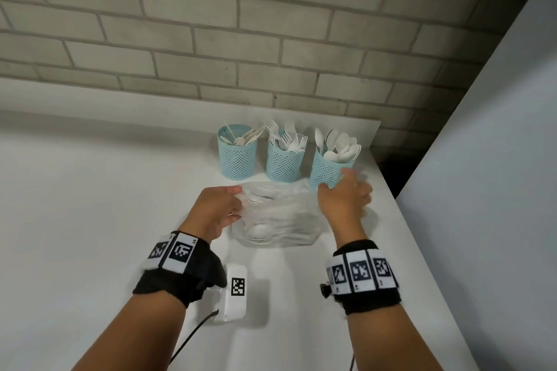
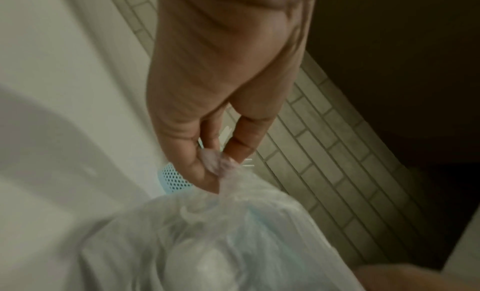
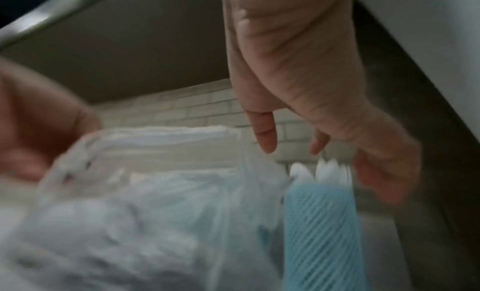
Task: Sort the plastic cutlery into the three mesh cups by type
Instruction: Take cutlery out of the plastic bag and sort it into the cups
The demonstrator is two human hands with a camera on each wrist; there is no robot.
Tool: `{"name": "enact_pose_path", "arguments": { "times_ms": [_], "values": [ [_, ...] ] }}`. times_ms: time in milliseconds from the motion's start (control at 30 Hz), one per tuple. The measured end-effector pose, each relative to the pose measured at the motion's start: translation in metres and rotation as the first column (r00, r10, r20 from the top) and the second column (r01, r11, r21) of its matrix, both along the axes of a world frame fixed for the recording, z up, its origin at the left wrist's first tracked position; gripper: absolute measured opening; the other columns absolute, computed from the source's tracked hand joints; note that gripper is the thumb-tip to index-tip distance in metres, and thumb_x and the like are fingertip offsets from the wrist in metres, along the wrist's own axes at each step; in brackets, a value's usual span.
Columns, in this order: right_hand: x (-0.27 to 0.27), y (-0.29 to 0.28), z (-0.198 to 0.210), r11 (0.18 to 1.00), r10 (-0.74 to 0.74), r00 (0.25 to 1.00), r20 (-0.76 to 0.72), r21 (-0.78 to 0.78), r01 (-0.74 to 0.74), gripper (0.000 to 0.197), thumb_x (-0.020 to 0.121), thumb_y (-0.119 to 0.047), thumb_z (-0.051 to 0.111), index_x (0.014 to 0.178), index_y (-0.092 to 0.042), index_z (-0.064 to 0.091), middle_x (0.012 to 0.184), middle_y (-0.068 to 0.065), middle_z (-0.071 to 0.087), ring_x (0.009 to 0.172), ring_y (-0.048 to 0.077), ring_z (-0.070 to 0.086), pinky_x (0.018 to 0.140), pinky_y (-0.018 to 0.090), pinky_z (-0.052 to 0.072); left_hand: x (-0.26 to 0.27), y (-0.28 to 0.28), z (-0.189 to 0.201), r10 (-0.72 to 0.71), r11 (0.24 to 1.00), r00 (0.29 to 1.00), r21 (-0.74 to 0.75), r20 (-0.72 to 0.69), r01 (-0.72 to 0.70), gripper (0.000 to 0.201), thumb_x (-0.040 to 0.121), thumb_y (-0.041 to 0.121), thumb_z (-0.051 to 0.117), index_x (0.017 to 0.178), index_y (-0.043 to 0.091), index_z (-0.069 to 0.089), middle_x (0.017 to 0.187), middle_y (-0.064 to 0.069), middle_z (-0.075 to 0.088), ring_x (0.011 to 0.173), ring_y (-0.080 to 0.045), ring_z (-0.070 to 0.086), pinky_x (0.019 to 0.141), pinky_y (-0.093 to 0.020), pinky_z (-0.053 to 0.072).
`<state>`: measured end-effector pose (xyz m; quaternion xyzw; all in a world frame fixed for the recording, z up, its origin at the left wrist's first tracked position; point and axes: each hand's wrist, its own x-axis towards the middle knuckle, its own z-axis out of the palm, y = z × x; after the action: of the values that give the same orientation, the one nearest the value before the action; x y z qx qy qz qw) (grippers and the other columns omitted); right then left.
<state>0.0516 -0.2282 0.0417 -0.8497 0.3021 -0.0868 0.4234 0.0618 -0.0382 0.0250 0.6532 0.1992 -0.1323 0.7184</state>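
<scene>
Three blue mesh cups stand at the back of the white counter [image 1: 105, 190]. The left cup [image 1: 238, 159] holds knives, the middle cup [image 1: 284, 164] forks, the right cup [image 1: 327, 170] spoons. In front of them lies a clear plastic bag [image 1: 280, 220] with white cutlery inside; a spoon bowl shows through it. My left hand [image 1: 238, 197] pinches the bag's left edge, and the left wrist view shows its fingertips [image 2: 207, 172] bunching the film. My right hand [image 1: 334, 182] is blurred at the bag's right edge, against the right cup [image 3: 322, 223], its fingers [image 3: 376, 172] loosely curled and holding nothing.
A white device with a black-and-white marker [image 1: 236, 292] and a cable lies near the front, by my left wrist. The counter ends close to the right of the cups, beside a grey panel [image 1: 482, 175]. A brick wall [image 1: 241, 39] stands behind.
</scene>
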Motion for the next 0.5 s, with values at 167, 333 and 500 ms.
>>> {"name": "enact_pose_path", "arguments": {
  "times_ms": [167, 333, 500],
  "values": [
    [0.001, 0.014, 0.014, 0.912, 0.283, 0.946, -0.159, -0.261, -0.317, 0.058, 0.094, -0.051, 0.042, 0.127, -0.003, 0.045, 0.128, 0.019, 0.048, 0.118, 0.036, 0.047, 0.092, 0.039, 0.041, 0.000, -0.006, 0.002, -0.082, 0.990, 0.994, 0.119, 0.070, 0.073, 0.046, 0.079, -0.014, 0.058, 0.121, 0.005, 0.056, 0.103, -0.009, 0.058, 0.090, -0.019, 0.057, 0.069, -0.023, 0.048],
    [0.008, 0.027, -0.008, 0.818, 0.335, 0.876, -0.347, -0.354, -0.453, 0.057, 0.095, -0.044, 0.046, 0.127, 0.003, 0.046, 0.130, 0.016, 0.049, 0.122, 0.030, 0.046, 0.100, 0.033, 0.037, -0.002, -0.006, -0.004, -0.100, 0.965, 0.983, 0.258, 0.157, 0.057, 0.028, 0.080, 0.002, 0.069, 0.108, 0.005, 0.066, 0.097, -0.009, 0.060, 0.070, -0.010, 0.051, 0.062, -0.020, 0.041],
    [0.011, 0.018, -0.028, 0.870, 0.316, 0.915, -0.249, -0.308, -0.384, 0.024, 0.092, -0.007, 0.048, 0.112, 0.001, 0.058, 0.120, 0.016, 0.060, 0.113, 0.032, 0.056, 0.088, 0.031, 0.045, -0.003, -0.001, -0.007, -0.052, 0.994, 0.995, 0.102, 0.081, 0.043, 0.042, 0.078, -0.016, 0.060, 0.115, 0.004, 0.061, 0.105, -0.012, 0.057, 0.081, -0.018, 0.058, 0.063, -0.020, 0.052]
  ]
}}
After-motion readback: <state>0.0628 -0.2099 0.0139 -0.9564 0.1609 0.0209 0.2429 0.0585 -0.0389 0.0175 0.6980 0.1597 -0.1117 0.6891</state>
